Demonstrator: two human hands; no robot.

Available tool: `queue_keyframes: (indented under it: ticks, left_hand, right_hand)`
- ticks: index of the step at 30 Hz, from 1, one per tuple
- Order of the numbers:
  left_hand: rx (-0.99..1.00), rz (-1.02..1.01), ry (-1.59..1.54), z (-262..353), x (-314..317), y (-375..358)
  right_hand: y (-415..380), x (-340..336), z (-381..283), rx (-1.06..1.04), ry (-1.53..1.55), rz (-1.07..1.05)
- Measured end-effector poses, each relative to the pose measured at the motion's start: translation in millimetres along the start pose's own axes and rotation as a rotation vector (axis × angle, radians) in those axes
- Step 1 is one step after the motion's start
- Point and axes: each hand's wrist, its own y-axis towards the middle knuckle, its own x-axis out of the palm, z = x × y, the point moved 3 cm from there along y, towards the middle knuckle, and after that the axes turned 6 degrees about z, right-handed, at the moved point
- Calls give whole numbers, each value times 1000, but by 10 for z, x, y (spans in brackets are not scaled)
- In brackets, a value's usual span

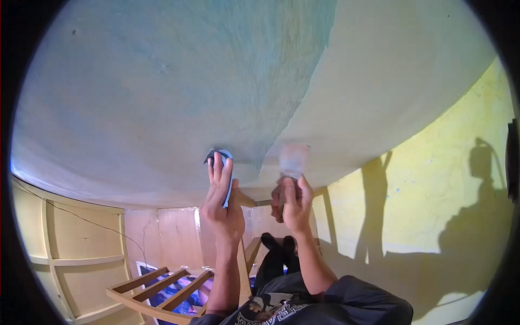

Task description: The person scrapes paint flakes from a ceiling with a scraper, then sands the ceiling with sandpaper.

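Note:
My left hand [219,203] is closed around a flat blue piece [227,196] with a dark flap at its top; its exact kind does not show. Fingers lie along its face, close to the pale surface [206,103] above. In my right hand [295,208] is a putty knife [294,158], gripped by its handle, its broad blade blurred and up against that surface. A ragged line runs up from between both hands, dividing a streaky blue-green area [271,65] from a smoother grey one [379,70].
A wooden ladder-like frame [173,290] stands at lower left. My dark-shod feet [269,241] are below, near wooden boards. A yellow wall [417,200] with shadows rises on the right. Panelled wood [86,233] and a hanging wire are at left.

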Motion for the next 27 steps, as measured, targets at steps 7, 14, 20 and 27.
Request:
queue_keyframes:
  ticks: [7, 14, 20, 27]
  left_hand:
    - [451, -68, 29, 811, 258, 386]
    - [228, -257, 46, 527, 363, -180]
    - [-9, -82, -22, 313, -110, -274]
    - [-49, 67, 0, 190, -436, -115]
  right_hand:
    - [13, -252, -410, -104, 172, -15]
    - [-58, -229, -824, -191, -26, -190]
    - [111, 36, -857, -208, -97, -184]
    - [126, 184, -790, -216, -66, -211]
